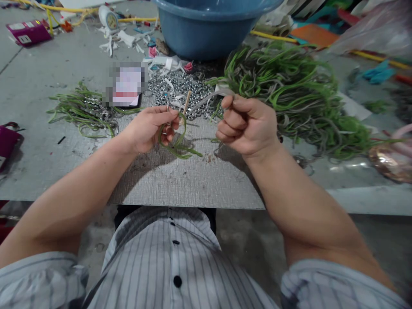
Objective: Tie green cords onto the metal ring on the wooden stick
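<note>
My left hand (151,128) is closed in a pinch on a looped green cord (178,146), whose ends trail onto the grey board (180,180). A thin wooden stick (186,103) rises from beside the fingertips. My right hand (246,126) is a fist, thumb pressed over a grey strand (209,98) that runs from it towards the left hand. Just behind both hands lies a heap of small metal rings (180,92).
A big tangle of green and grey cords (299,94) lies right of the hands, a smaller bunch (83,113) to the left. A blue plastic basin (209,25) stands behind the rings. Scraps, a magenta box (27,32) and yellow cable litter the far side.
</note>
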Motion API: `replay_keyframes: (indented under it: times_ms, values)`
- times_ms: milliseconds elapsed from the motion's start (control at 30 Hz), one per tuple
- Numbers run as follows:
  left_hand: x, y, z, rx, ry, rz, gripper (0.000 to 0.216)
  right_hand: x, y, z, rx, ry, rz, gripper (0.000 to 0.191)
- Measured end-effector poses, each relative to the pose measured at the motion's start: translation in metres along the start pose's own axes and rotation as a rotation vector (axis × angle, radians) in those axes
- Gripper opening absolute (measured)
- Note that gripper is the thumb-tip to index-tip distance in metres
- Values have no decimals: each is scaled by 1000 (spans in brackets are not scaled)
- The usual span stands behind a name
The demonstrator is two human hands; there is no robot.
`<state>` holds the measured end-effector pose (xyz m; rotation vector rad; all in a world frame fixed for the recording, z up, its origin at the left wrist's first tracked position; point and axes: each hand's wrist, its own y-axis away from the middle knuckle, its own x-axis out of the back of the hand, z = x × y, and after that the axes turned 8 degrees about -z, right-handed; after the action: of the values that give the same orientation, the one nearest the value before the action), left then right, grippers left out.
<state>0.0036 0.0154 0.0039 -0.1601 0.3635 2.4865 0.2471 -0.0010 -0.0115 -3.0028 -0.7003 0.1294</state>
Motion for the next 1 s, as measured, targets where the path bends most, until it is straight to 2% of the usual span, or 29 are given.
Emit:
replay_keyframes:
  times_ms: [100, 167, 233, 333, 400, 567, 767, 1000]
  values:
    - [-2, 0, 2, 10, 23, 37, 28, -12, 3, -4, 24, -97, -151, 42]
    - [-2, 0, 4, 15, 19, 74, 28, -18, 4, -4, 68, -128, -184, 43]
    - [-3, 1, 5, 34, 14, 106, 29, -23, 2, -2, 145, -166, -139, 41]
    - [-5, 2, 7, 41, 4, 119, 30, -25, 0, 2, 298, -205, 16, 35]
    - [-6, 2, 8, 44, 8, 121, 31, -24, -1, 3, 336, -182, 74, 29]
    - [-6, 1, 7, 58, 16, 106, 35, -9, -1, 8, 254, 26, 116, 36]
    - [-5, 0, 6, 77, -3, 79, 33, 6, 1, 10, 272, 310, 122, 45]
    - [-7, 2, 8, 99, -79, 105, 33, 3, 3, 9, 262, 397, 131, 35]
